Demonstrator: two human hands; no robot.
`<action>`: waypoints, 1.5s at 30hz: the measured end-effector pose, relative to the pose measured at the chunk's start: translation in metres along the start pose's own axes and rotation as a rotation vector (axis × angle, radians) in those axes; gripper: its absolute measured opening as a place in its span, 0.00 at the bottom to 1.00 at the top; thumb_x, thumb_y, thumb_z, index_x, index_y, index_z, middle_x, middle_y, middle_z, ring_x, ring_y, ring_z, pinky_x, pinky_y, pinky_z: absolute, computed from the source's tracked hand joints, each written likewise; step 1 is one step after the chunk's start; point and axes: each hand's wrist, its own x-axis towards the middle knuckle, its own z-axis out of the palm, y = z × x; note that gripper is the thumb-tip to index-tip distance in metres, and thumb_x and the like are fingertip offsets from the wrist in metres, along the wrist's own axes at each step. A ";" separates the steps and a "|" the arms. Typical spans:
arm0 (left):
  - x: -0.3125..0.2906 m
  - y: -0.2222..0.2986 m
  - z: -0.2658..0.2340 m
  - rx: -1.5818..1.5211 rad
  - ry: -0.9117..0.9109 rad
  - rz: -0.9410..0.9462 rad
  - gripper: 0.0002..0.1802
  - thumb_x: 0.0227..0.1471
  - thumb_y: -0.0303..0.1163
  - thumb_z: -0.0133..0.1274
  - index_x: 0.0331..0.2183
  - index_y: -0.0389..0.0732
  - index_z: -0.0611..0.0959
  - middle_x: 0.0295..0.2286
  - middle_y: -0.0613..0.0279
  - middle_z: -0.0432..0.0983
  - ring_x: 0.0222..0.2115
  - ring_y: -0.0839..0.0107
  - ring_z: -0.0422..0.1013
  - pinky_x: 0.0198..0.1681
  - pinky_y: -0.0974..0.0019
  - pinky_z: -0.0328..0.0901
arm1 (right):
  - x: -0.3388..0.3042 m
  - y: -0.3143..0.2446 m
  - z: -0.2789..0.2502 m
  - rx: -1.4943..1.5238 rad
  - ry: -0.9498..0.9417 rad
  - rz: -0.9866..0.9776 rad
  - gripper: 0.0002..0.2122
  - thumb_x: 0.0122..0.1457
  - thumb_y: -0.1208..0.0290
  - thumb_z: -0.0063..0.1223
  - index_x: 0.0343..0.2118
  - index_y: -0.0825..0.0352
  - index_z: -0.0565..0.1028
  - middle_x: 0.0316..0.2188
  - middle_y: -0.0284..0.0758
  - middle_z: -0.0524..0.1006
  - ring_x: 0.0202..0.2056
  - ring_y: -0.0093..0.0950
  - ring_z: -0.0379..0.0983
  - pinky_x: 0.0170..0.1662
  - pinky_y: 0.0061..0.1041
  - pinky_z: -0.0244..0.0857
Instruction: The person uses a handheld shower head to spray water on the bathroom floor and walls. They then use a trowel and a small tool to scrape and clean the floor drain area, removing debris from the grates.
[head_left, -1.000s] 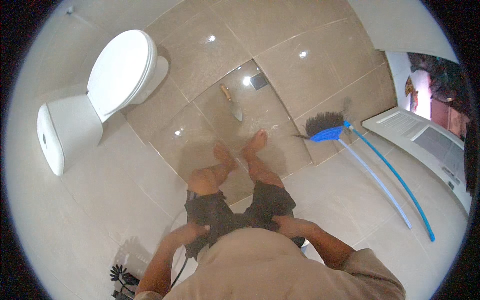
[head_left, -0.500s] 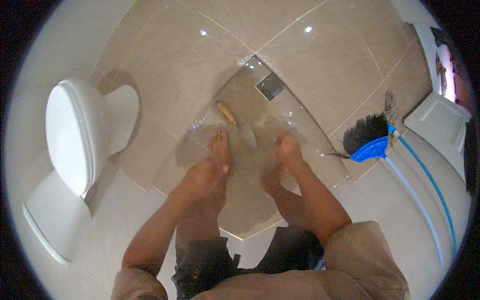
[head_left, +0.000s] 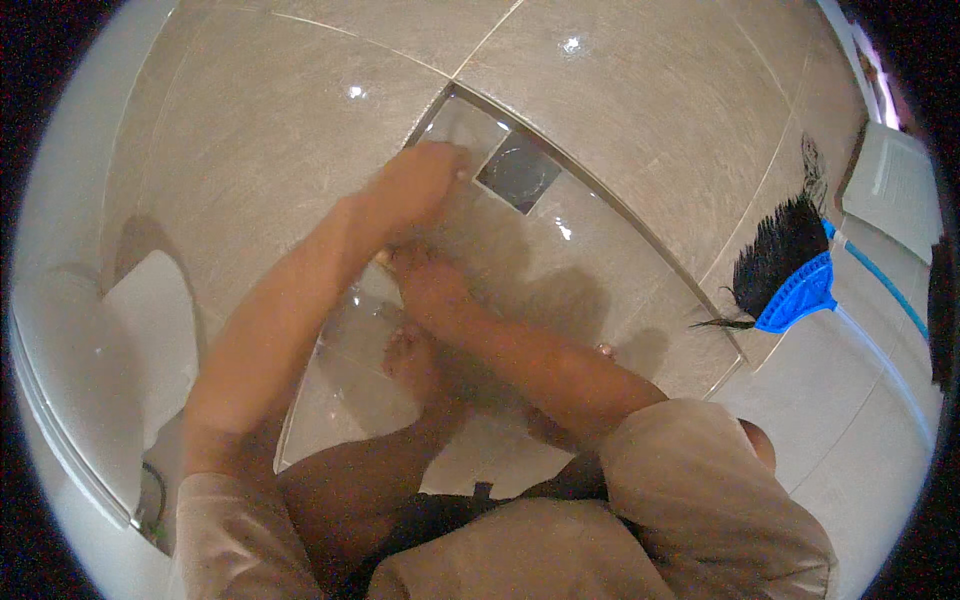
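My left hand (head_left: pixel 432 178) reaches low over the far left edge of the recessed wet floor, just left of the square drain (head_left: pixel 519 172). It is smeared by motion and its fingers are turned down out of sight. Nearer to me, my right hand (head_left: pixel 415 270) crosses to the left, closed at the recess's left edge. A bit of the wooden handle of a trowel (head_left: pixel 384 259) shows beside its fingers; the blade is hidden. Shallow cloudy water (head_left: pixel 490 245) covers the recess around both hands.
A blue broom (head_left: pixel 798 292) with black bristles stands head down at the right. Beside it is a second, teal handle (head_left: pixel 890 285). A white toilet (head_left: pixel 80 370) is at the left. The recess has a raised tile edge (head_left: pixel 610 205). My bare foot (head_left: pixel 412 355) stands in it.
My view has shifted and turned. Both arms have stretched forward from near my feet, the left toward the drain and the right to the trowel, which lay uncovered before.
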 end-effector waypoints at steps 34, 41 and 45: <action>0.011 0.073 0.180 0.371 0.309 -0.173 0.36 0.66 0.50 0.42 0.69 0.49 0.59 0.72 0.65 0.46 0.72 0.60 0.41 0.69 0.27 0.31 | -0.087 0.266 -0.286 -0.636 0.492 -0.154 0.24 0.56 0.79 0.47 0.58 0.60 0.73 0.54 0.40 0.73 0.55 0.44 0.68 0.60 0.40 0.64; 0.026 0.052 0.146 0.139 0.501 -0.460 0.46 0.57 0.54 0.56 0.70 0.57 0.57 0.73 0.65 0.41 0.73 0.57 0.35 0.65 0.19 0.27 | -0.094 0.268 -0.283 -0.665 0.505 -0.163 0.24 0.55 0.72 0.58 0.57 0.55 0.73 0.55 0.37 0.72 0.58 0.42 0.66 0.59 0.40 0.67; 0.031 0.039 0.118 0.020 0.281 -0.578 0.61 0.44 0.56 0.69 0.71 0.61 0.53 0.73 0.65 0.34 0.73 0.53 0.30 0.65 0.20 0.26 | -0.101 0.239 -0.283 -0.699 0.623 -0.213 0.22 0.56 0.74 0.56 0.56 0.55 0.74 0.54 0.41 0.72 0.56 0.43 0.68 0.58 0.40 0.67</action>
